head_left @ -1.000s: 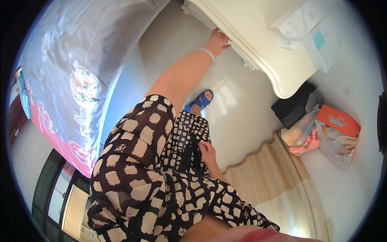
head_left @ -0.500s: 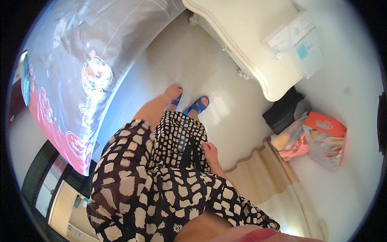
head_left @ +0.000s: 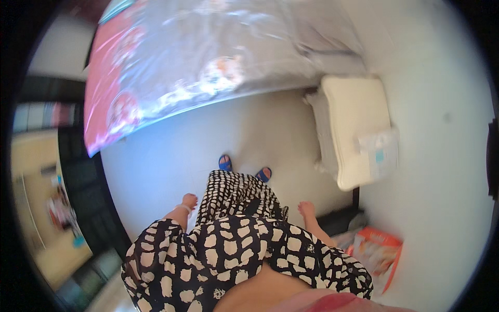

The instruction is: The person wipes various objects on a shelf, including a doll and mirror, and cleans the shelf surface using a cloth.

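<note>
My left hand [head_left: 190, 201] hangs beside the skirt of my black dress [head_left: 231, 244] with cream patches, a pale band at its wrist. Its fingers are loosely bent and apart, with nothing in them. On the other side, my right hand [head_left: 306, 209] hangs away from the dress, fingers loose and no object in it. Both hands are small in the picture and slightly blurred. Below the hem, my feet show in blue sandals [head_left: 225, 163] on the pale floor [head_left: 161, 177].
Ahead stretches a bed with a shiny grey and pink cover [head_left: 171, 67]. A cream bedside table [head_left: 358, 114] at the right carries a clear packet [head_left: 378, 153]. Near the wall stands an orange and white bag [head_left: 382, 252]. Dark-framed furniture [head_left: 86, 171] is at the left.
The view has swung right, so the bed now lies across ahead and the bedside table at the right. My left hand has come into view; my right hand has moved away from the dress.
</note>
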{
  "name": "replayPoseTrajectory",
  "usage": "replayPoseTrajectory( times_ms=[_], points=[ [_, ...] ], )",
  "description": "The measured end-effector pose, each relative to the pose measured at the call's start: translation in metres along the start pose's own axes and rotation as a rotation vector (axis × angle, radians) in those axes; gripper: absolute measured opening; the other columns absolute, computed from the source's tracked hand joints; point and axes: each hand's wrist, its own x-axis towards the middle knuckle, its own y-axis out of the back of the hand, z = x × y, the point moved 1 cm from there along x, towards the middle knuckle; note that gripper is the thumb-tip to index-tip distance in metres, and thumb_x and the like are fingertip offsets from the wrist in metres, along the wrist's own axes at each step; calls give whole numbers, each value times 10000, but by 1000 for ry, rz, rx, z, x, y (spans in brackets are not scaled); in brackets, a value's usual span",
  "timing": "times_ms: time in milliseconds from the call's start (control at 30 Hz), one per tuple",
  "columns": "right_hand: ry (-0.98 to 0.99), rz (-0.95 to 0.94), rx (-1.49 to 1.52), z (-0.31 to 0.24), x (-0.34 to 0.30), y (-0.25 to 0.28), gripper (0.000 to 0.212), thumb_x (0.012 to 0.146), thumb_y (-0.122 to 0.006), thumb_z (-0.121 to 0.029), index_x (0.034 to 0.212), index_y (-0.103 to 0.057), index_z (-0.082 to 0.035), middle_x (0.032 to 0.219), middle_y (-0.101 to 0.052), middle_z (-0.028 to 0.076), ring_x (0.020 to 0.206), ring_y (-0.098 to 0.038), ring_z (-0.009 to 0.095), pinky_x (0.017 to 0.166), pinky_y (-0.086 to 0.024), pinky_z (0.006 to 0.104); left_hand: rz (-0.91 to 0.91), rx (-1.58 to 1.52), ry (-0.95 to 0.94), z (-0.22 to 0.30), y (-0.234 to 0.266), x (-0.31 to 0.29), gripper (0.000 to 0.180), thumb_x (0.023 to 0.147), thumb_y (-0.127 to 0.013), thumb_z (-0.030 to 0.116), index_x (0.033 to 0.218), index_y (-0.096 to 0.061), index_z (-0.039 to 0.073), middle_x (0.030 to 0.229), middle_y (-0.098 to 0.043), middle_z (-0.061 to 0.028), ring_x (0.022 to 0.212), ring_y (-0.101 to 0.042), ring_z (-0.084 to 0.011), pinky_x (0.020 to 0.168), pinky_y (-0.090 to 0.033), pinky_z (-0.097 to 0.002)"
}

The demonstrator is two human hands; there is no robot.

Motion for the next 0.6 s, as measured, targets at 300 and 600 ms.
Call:
replayPoseTrajectory(
  times_ms=[300, 600],
  points=[
    [220, -141, -424, -182, 6, -59, 198, 820, -553, -254, 826, -612, -65, 782, -619, 107, 691, -595, 267, 602, -468, 390, 448, -737, -217, -78, -22, -87, 326, 770, -619, 93, 1083, -597, 1, 832, -631, -110, 646, -600, -183, 484, -470, -302],
    [581, -492, -829, -306, -141, -415, 237, 860, -547, -227, 993, -570, -32, 885, -611, 91, 749, -593, 205, 644, -482, 316, 530, -47, 46, -323, -3, -93, 282, 744, -671, 242, 991, -639, 111, 853, -652, -33, 766, -642, -184, 601, -520, -343]
  ],
)
